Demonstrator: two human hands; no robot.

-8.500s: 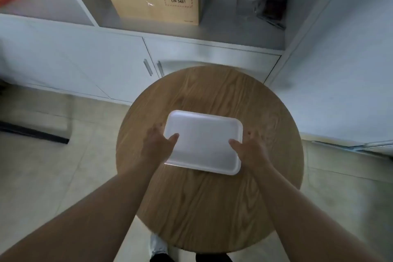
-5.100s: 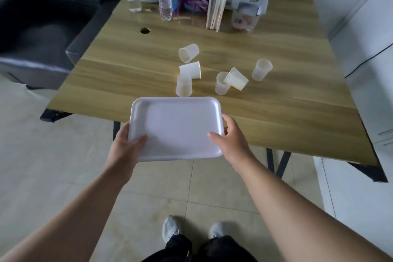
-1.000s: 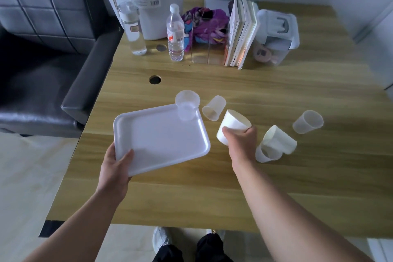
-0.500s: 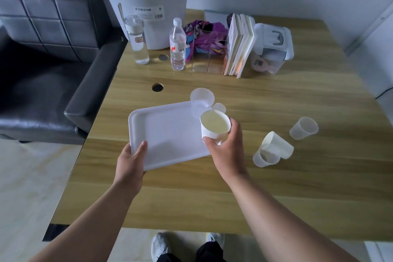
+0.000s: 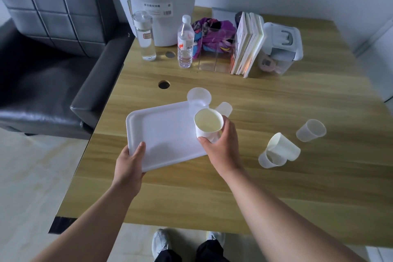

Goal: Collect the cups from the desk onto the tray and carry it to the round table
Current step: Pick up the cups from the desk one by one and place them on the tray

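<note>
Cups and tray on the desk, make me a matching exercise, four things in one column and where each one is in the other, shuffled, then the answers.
Things:
1. white paper cup
2. white tray
3. clear cup
4. water bottle

Places:
A. lying alone on the desk, far right
B. standing by the white bin at the desk's back
C. held upright in the right hand
D. gripped at its near edge by the left hand

Pairs: 1-C, 2-D, 3-A, 4-B

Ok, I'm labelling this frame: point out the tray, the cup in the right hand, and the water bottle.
tray [image 5: 161, 132], head view, bare floor of it.
cup [image 5: 201, 132], head view, outer wall below the rim.
water bottle [image 5: 185, 43], head view, its label.
</note>
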